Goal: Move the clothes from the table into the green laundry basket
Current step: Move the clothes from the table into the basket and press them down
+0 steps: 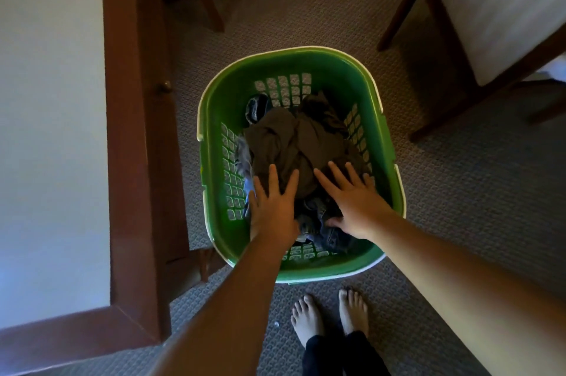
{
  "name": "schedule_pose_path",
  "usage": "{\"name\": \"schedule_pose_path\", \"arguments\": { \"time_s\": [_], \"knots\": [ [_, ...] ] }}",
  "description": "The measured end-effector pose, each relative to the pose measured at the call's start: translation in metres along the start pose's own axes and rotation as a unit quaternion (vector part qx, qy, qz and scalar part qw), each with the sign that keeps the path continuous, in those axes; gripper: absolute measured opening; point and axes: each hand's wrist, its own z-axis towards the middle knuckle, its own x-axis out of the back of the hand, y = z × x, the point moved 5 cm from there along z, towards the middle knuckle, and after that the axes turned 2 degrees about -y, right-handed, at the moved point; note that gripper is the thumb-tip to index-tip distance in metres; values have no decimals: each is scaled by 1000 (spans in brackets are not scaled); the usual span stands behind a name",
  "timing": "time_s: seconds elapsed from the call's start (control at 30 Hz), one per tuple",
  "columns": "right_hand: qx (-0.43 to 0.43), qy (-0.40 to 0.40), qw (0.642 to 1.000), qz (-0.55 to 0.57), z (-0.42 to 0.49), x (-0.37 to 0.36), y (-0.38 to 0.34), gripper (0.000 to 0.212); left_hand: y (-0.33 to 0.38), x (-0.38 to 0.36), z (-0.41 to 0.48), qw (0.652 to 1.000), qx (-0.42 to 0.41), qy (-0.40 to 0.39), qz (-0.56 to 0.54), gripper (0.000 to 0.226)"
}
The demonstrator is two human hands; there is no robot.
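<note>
Forearms: both bare, reaching forward and down from the bottom edge, converging over the basket.
Feet: bare feet on the carpet, just short of the basket's near rim; dark trouser cuffs above them.
Left hand: left hand flat, palm down, fingers spread, pressing on the near-left part of the clothes pile; grips nothing.
Right hand: right hand flat too, fingers splayed, thumb out to the left, lying on the near-right part of the pile; nothing pinched.
Clothes: clothes heaped inside the basket, olive-brown garment on top, bluish denim-like pieces underneath at the near and left sides (exact items hard to tell).
Basket: green laundry basket on the floor, lattice walls, pale rim, upright.
Table: table at left, pale top with dark wood edge, no clothes on the visible part; small knob on its side.
Chairs: chair with pale seat at far right, dark wooden legs; more wooden legs at top centre.
</note>
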Motion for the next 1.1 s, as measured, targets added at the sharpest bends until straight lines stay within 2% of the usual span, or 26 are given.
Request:
{"name": "schedule_pose_path", "arguments": {
  "time_s": [0.1, 0.33, 0.77, 1.1],
  "knots": [
    [-7, -19, 1000, -14, 18, -15, 3, 129, -5, -28, 23, 999, 18, -46, -23, 128],
    [-36, -55, 998, -23, 53, -45, 4, 133, -17, -64, 54, 996, 2, -82, -24, 131],
    [-44, -94, 994, -47, 85, -66, 10, 126, -22, -90, 90, 996, -9, -85, 30, 105],
    [-44, -135, 988, -63, 114, -90, 18, 119, -26, -123, 119, 990, 16, -129, 55, 86]
  ]
}}
